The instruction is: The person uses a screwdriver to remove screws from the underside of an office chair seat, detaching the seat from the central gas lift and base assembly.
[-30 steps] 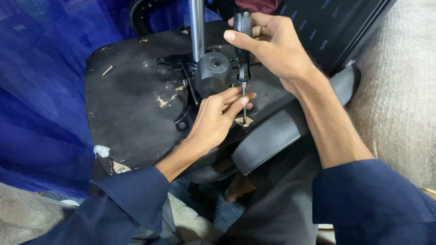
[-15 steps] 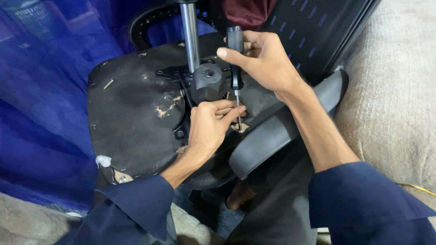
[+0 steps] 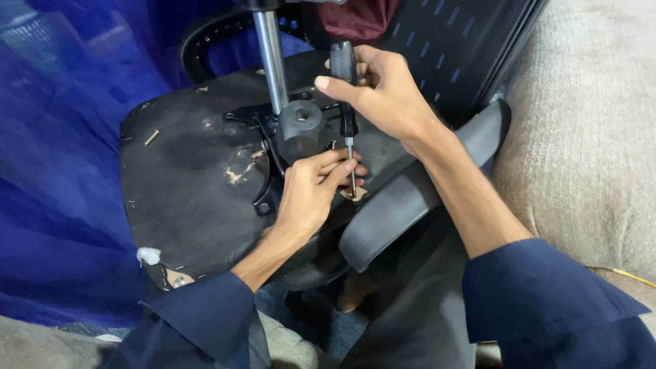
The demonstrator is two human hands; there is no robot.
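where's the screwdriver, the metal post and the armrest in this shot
screwdriver [image 3: 344,65], head view, on its black handle inside the right hand
metal post [image 3: 272,61], head view, on the bare shaft above the black hub
armrest [image 3: 410,198], head view, on the middle of its curved grey pad

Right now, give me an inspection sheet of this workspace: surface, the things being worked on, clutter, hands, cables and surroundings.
Surface: underside of an overturned chair seat, black, scuffed, with torn pale patches.
Job's things: screwdriver, black handle, held upright with its tip down at the seat edge beside the armrest; metal gas-lift column rising from the black mechanism.
Clutter: white fluff at the seat's near edge.
Hands: right hand grips the screwdriver handle; left hand steadies the shaft near the tip.
Cables: thin yellow cable at the right.
Surroundings: blue netting left, grey fabric right, mesh chair back above.
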